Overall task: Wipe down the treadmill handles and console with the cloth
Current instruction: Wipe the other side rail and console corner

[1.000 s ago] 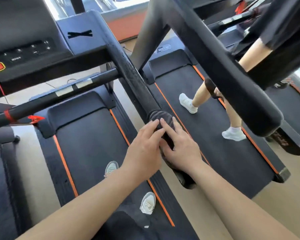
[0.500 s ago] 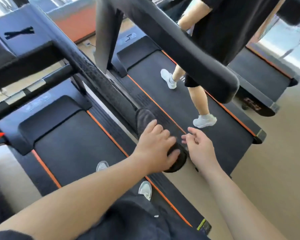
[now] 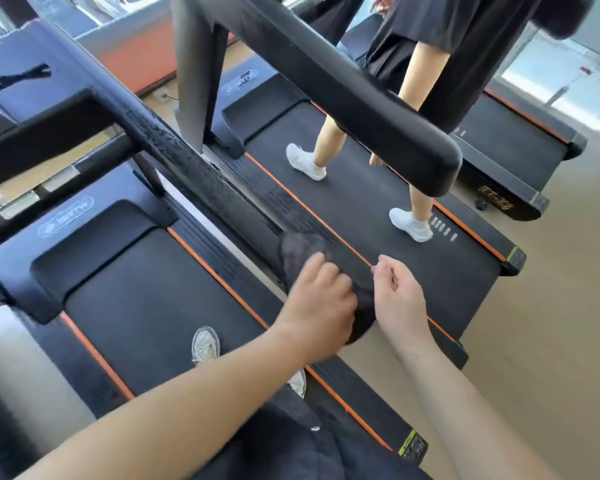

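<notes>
dark cloth (image 3: pixel 302 247) wrapped over end of handle (image 3: pixel 194 171), handle black, textured

Neighbouring treadmill (image 3: pixel 378 216), black belt, an orange stripe (image 3: pixel 309 209) down each side, standing just beside the one being cleaned. Its padded black handrail (image 3: pixel 343 98) runs across the upper part of the view. One person in a black shirt (image 3: pixel 465 46) on that belt, bare-legged, white shoes (image 3: pixel 305 162), feet apart. A third treadmill (image 3: pixel 510 147) beyond, same orange trim. Tan floor (image 3: pixel 551 323) behind the decks. Orange wall panel (image 3: pixel 136 53) at the far end. One pale trainer (image 3: pixel 205 344) on the near belt; yellow-green label (image 3: pixel 411 445) at the deck's rear corner.
</notes>
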A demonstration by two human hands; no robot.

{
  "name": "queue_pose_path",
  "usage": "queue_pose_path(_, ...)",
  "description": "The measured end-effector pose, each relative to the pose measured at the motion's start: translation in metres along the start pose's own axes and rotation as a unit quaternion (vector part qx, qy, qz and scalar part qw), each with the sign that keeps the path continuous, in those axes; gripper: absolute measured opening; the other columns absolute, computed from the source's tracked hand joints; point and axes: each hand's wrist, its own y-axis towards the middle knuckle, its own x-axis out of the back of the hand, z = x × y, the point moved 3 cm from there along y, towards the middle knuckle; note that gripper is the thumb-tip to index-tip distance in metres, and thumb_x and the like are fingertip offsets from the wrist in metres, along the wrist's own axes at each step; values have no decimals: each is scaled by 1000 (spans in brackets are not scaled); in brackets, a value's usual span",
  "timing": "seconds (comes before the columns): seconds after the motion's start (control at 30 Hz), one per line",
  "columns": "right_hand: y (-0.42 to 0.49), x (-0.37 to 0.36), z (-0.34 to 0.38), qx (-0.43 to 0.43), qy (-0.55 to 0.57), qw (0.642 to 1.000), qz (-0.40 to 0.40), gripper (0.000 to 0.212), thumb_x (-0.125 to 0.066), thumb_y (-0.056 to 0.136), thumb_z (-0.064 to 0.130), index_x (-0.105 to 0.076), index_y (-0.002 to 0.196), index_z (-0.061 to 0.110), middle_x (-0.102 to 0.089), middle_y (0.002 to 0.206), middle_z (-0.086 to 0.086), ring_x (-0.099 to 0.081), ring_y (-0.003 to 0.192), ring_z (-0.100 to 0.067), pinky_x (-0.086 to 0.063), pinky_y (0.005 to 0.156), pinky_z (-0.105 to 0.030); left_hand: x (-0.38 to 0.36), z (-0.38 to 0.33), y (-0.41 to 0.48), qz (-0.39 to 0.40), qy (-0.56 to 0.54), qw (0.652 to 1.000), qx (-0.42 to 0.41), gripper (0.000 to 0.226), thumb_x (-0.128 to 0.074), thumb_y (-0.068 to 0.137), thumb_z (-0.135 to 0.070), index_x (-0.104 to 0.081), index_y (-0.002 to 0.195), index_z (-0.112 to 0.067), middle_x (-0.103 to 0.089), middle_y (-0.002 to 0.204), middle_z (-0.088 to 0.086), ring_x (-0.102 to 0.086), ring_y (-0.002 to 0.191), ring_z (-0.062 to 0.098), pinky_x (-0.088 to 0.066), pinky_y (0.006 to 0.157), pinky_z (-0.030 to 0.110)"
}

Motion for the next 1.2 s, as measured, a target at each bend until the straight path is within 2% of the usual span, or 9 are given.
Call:
queue_pose_path(0.1, -1, -2, 8, 5, 2, 1000, 11, 32, -45, 105, 37, -60, 129, 21, -65, 108, 18, -60, 107, 5, -40, 90, -15, -3, 12, -9, -20, -20, 988, -150, 18, -49, 93, -21, -67, 90, -19, -59, 93, 3, -54, 99, 34, -30, 112, 49)
queue_pose_path(0.17, -1, -4, 12, 13, -6, 1000, 26, 27, -47, 105, 35, -61, 126, 25, -66, 102, 19, -59, 98, 13, -41, 85, -9, 2, 38, -9, -28, -58, 984, -166, 30, -46, 101, -41, -67, 109, -22, -63, 109, 1, -56, 109, 30, -35, 110, 45)
queue_pose_path(0.23, -2, -9, 15, 33, -15, 999, 34, 30, -49, 105, 32, -62, 129, 21, -67, 112, 14, -60, 105, 7, -44, 95, -16, 8, 69, -7, -51, -76, 991, -93, 44, -44, 102, -57, -68, 116, -23, -67, 111, -1, -58, 110, 27, -36, 111, 45)
queue_pose_path(0.43, -4, -35, 40, 118, -29, 992, 20, 33, -49, 106, 29, -61, 134, 18, -64, 133, 8, -55, 127, -4, -43, 111, -30, 13, 61, -12, -136, -111, 955, 237, 25, -52, 98, -33, -74, 103, -21, -70, 113, -5, -54, 128, 30, -21, 122, 55)
queue_pose_path(0.67, -11, -77, 58, 221, -109, 960, 132, 39, -44, 107, 26, -56, 143, 19, -58, 144, 10, -47, 135, 6, -39, 116, -29, 18, 111, -47, -73, -113, 990, -43, 44, -45, 105, -41, -54, 145, -24, -51, 154, -5, -35, 150, 22, -24, 124, 48)
queue_pose_path(0.8, -7, -136, 71, 340, -292, 880, 157, 58, -31, 104, 47, -28, 160, 28, -35, 163, -6, -42, 144, -22, -39, 115, -42, 30, 156, -68, -154, -138, 974, 92, 41, -53, 97, -20, -64, 135, -11, -58, 145, 5, -45, 144, 28, -34, 120, 47)
queue_pose_path(0.93, 16, -191, 96, 346, -473, 806, 82, 67, -32, 100, 59, -18, 160, 32, -47, 141, -19, -60, 97, -40, -56, 70, -48, 29, 193, -114, -211, -224, 922, 237, 29, -59, 92, -8, -71, 118, -11, -64, 126, 7, -62, 112, 29, -53, 92, 43)
queue_pose_path(1.03, 38, -233, 130, 354, -484, 796, 83, 72, -30, 98, 61, -15, 160, 28, -50, 124, -14, -61, 88, -38, -50, 59, -43, 20, 231, -145, -176, -271, 893, 314, 29, -59, 95, -8, -69, 121, -14, -63, 121, -1, -64, 103, 21, -57, 80, 41)
queue_pose_path(1.2, 77, -317, 203, 324, -462, 819, 106, 71, -24, 99, 65, -4, 159, 34, -48, 132, -10, -62, 104, -38, -49, 75, -46, 22, 286, -157, -146, -331, 844, 395, 31, -60, 96, -12, -67, 126, -20, -65, 113, -11, -63, 102, 11, -56, 87, 37)
